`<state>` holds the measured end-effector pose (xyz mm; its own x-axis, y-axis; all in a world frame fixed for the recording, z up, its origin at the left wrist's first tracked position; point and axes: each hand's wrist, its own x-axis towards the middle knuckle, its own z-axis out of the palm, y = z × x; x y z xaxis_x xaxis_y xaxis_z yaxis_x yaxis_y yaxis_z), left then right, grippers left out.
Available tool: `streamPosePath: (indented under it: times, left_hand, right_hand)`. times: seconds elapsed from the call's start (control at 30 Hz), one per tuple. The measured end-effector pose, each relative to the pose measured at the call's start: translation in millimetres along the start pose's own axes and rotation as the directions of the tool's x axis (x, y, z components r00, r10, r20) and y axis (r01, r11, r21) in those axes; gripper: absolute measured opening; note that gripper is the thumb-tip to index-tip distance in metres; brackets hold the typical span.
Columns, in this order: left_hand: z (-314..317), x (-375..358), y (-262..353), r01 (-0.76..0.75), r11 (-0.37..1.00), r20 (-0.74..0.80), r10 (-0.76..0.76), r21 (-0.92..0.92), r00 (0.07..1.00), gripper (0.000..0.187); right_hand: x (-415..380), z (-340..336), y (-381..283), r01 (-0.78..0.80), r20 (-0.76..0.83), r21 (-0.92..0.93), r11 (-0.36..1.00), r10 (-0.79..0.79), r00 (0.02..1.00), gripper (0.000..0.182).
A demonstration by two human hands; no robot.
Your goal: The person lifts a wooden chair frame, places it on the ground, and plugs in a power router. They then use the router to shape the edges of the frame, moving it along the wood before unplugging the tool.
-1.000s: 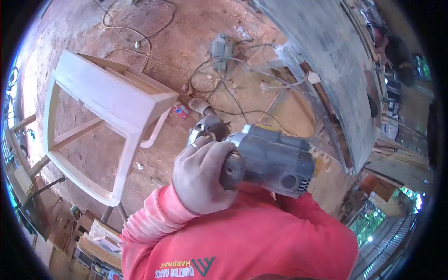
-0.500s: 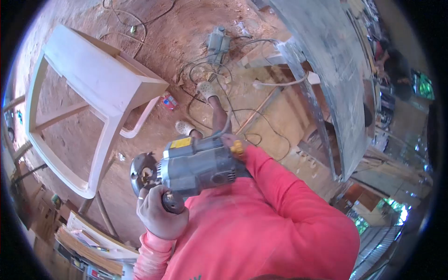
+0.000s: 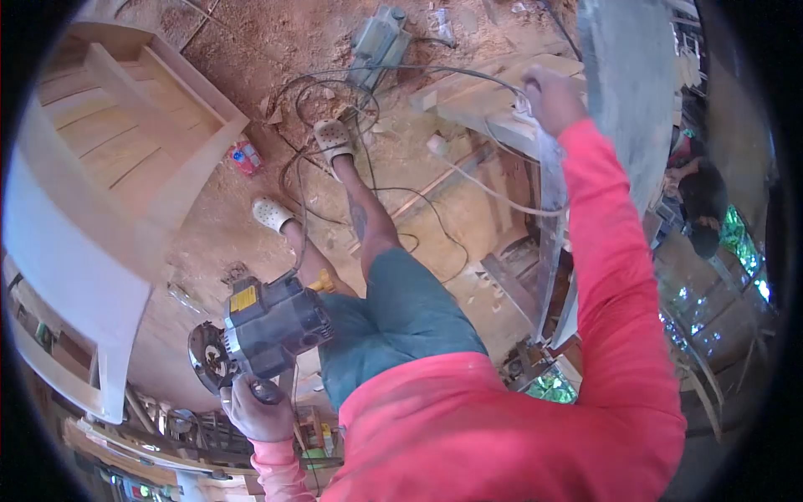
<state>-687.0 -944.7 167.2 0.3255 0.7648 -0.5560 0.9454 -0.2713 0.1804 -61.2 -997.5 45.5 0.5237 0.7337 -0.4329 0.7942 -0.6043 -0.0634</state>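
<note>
My left hand [image 3: 258,410] is wrapped round the side knob of a grey handheld router [image 3: 272,326]. The router is tilted, with its round base to the left and a yellow label on its body. At the edge of a grey board-topped table [image 3: 627,109], my right hand [image 3: 554,100] has its fingers closed on a dark power cord [image 3: 468,72]. The fingertips are partly hidden by the hand's angle. A pale cable [image 3: 502,197] hangs in a curve below that hand.
A large pale wooden furniture frame [image 3: 75,243] stands on the left. On the dirt floor lie a grey-green power unit [image 3: 378,46], tangled cords and a red packet [image 3: 246,157]. My clogs [image 3: 333,138] are beside the cords. Another person [image 3: 703,197] is at the far right.
My right hand has left the router and reached up and right to the cord by the table. The router, in my left hand, has shifted left and down. The view has turned.
</note>
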Motion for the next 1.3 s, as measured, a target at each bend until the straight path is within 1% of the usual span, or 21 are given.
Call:
streamPosePath:
  times: [0.07, 0.17, 0.27, 0.37, 0.47, 0.57, 0.67, 0.73, 0.8, 0.83, 0.87, 0.9, 0.97, 1.0, 1.03, 1.1, 1.17, 1.2, 1.23, 1.27, 1.3]
  left_hand:
    - [11.4, -2.4, -2.1, 0.035, 0.999, -0.02, -0.036, -0.012, 0.999, 0.037]
    - [15.7, 0.7, 0.6, 0.091, 0.995, 0.005, -0.09, -0.052, 0.996, 0.032]
    - [16.5, 6.4, 6.4, 0.119, 0.99, 0.022, -0.118, -0.071, 0.993, 0.026]
    - [19.9, 5.9, -0.3, 0.116, 0.992, 0.035, -0.114, -0.048, 0.993, 0.026]
    - [20.1, 5.5, -2.4, 0.134, 0.989, 0.067, -0.129, -0.066, 0.989, 0.032]
    - [26.1, 11.3, -0.6, 0.121, 0.989, 0.08, -0.115, -0.083, 0.99, 0.033]
    - [28.3, 14.3, 2.5, 0.11, 0.99, 0.089, -0.102, -0.088, 0.991, 0.03]
    - [26.7, 14.9, 2.1, 0.1, 0.991, 0.101, -0.091, -0.087, 0.991, 0.028]
    - [31.4, 14.8, 1.5, 0.092, 0.991, 0.105, -0.082, -0.095, 0.991, 0.026]
    - [33.7, 14.4, 1.3, 0.09, 0.991, 0.107, -0.079, -0.098, 0.991, 0.025]
    - [34.0, 12.3, -0.1, 0.09, 0.991, 0.114, -0.079, -0.094, 0.99, 0.024]
    - [33.5, 11.6, -1.8, 0.073, 0.994, 0.108, -0.064, -0.082, 0.992, 0.024]
    - [31.1, 11.0, -4.4, 0.023, 0.999, 0.082, -0.019, -0.049, 0.996, 0.025]
    - [28.6, 10.8, -6.2, 0.007, 0.999, 0.073, -0.004, -0.032, 0.997, 0.025]
    - [26.0, 10.5, -8.0, -0.009, 1.0, 0.064, 0.01, -0.014, 0.998, 0.025]
    - [24.4, 6.9, -9.8, 0.001, 1.0, 0.044, -0.002, 0.015, 0.999, 0.021]
    - [22.2, 3.2, -16.2, 0.042, 0.999, 0.087, -0.043, 0.006, 0.995, 0.018]
    - [21.2, 0.1, -17.8, 0.05, 0.999, 0.086, -0.05, 0.011, 0.995, 0.018]
    - [21.8, -1.2, -19.8, 0.057, 0.998, 0.082, -0.058, 0.013, 0.995, 0.017]
    - [26.1, -2.8, -25.4, 0.056, 0.998, 0.069, -0.055, -0.002, 0.996, 0.017]
    - [31.6, -5.8, -35.2, 0.054, 0.998, 0.055, -0.053, -0.016, 0.997, 0.017]
  right_hand:
    - [49.1, 16.8, 26.1, 0.045, 0.133, -0.207, 0.977, -0.017, 0.991, 0.027]
    - [103.3, 55.5, 57.9, 0.035, 0.282, -0.324, 0.945, 0.061, 0.958, 0.027]
    - [133.6, 67.5, 67.7, 0.005, 0.361, -0.398, 0.917, 0.152, 0.92, 0.035]
    - [151.8, 88.2, 94.6, -0.055, 0.509, -0.24, 0.969, 0.174, 0.843, 0.043]
    - [139.4, 103.9, 84.0, -0.092, 0.476, -0.325, 0.941, 0.247, 0.844, 0.049]
    - [129.1, 109.3, 65.8, -0.073, 0.443, -0.326, 0.943, 0.22, 0.869, 0.049]
    - [130.0, 109.9, 23.4, 0.114, 0.421, -0.508, 0.854, 0.131, 0.898, 0.047]
    - [123.4, 126.6, -12.4, 0.235, 0.473, -0.403, 0.885, -0.018, 0.881, 0.05]
    - [100.1, 151.0, -53.4, 0.471, 0.465, -0.137, 0.871, -0.364, 0.807, 0.046]
    - [93.6, 219.6, -50.6, 0.508, 0.305, -0.023, 0.861, -0.478, 0.824, 0.042]
    - [74.2, 238.2, -96.0, 0.488, 0.337, 0.078, 0.869, -0.484, 0.808, 0.042]
    - [48.4, 259.2, -132.9, 0.443, 0.331, 0.246, 0.862, -0.504, 0.797, 0.043]
    - [-3.3, 302.1, -206.3, 0.311, 0.319, 0.558, 0.769, -0.545, 0.776, 0.046]
    - [-28.9, 327.0, -228.4, 0.498, 0.181, 0.52, 0.694, -0.66, 0.729, 0.048]
    - [-50.6, 325.7, -253.9, 0.289, 0.353, 0.583, 0.759, -0.557, 0.752, 0.049]
    - [-72.4, 356.9, -279.4, 0.115, 0.594, 0.546, 0.83, -0.48, 0.646, 0.051]
    - [-91.3, 374.5, -279.3, 0.203, 0.677, 0.43, 0.88, -0.463, 0.572, 0.038]
    - [-100.8, 357.4, -267.5, 0.24, 0.689, 0.361, 0.901, -0.431, 0.582, 0.029]
    - [-110.1, 372.4, -251.2, 0.237, 0.749, 0.343, 0.909, -0.417, 0.515, 0.028]
    - [-117.1, 387.5, -233.2, 0.241, 0.801, 0.323, 0.915, -0.4, 0.446, 0.039]
    - [-116.4, 351.8, -223.9, 0.202, 0.846, 0.267, 0.942, -0.329, 0.42, 0.038]
